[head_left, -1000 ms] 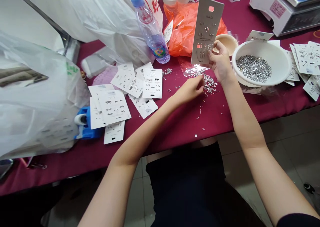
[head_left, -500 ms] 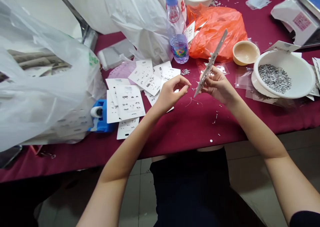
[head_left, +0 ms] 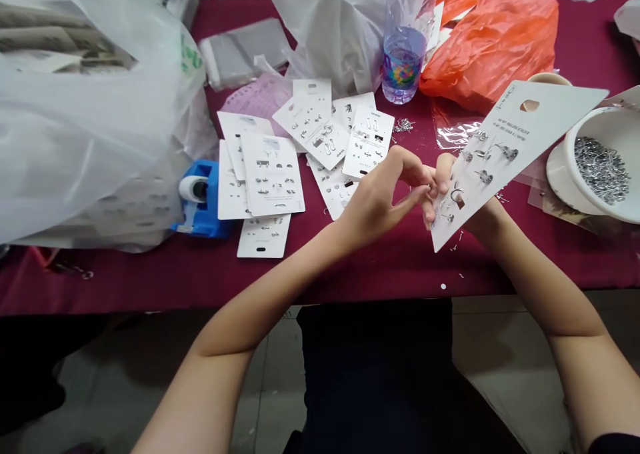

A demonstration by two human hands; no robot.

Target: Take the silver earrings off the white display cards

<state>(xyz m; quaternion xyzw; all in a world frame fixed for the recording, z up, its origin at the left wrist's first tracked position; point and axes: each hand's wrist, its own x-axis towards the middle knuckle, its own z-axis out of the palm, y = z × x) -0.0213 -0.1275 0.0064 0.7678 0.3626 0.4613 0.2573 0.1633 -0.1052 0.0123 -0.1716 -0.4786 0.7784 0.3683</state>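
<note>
Head view: both hands together at centre right, fingertips meeting. The right hand (head_left: 441,186) grips a tilted white earring display card (head_left: 505,154) by its lower edge; the left hand (head_left: 383,197) brings its fingertips (head_left: 425,189) to that edge, though any part between them is too small to tell. Steady card, fine pinch: this close work seems best done so. Far right: one white bowl (head_left: 585,137) of small silver metal pieces (head_left: 601,171); one tan bowl (head_left: 549,78), mostly hidden. Left, on the maroon-covered bench (head_left: 150,281): about nine loose white cards (head_left: 273,174), one blue tape dispenser (head_left: 200,201). Above: one water bottle (head_left: 403,64), one orange plastic bag (head_left: 493,41).
</note>
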